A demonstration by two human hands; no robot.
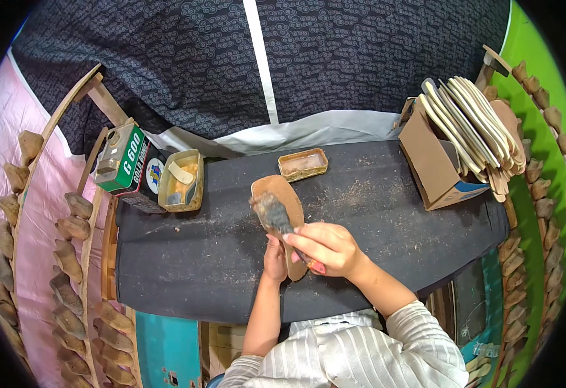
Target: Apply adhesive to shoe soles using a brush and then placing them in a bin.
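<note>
While a dark patterned cloth (166, 58) with a white strip fills the far side, a bench (192, 258) under black fabric spans the middle, with wooden racks of shoe lasts (67, 258) at both sides. Near the right end of the bench stands an open cardboard box (428, 161), packed with a stack of pale sole-shaped pieces (470, 123) that jut out over its top. Toward the left end is a green and black metal can (131, 165). Above the middle of the bench is a brown sole (293, 200), the grip of the left hand (274, 258) closed on its left edge. The right hand (327, 249) has its grip wrapped around a brush (273, 213), the dark, clotted head blurred over the sole's upper part; whether it touches cannot be told. Just beside the can sits a yellowish tub (183, 204) with a pale flat piece (181, 172) in it. Near the sole's far end rests a shallow tray (305, 173), and tiny crumbs dot the fabric
</note>
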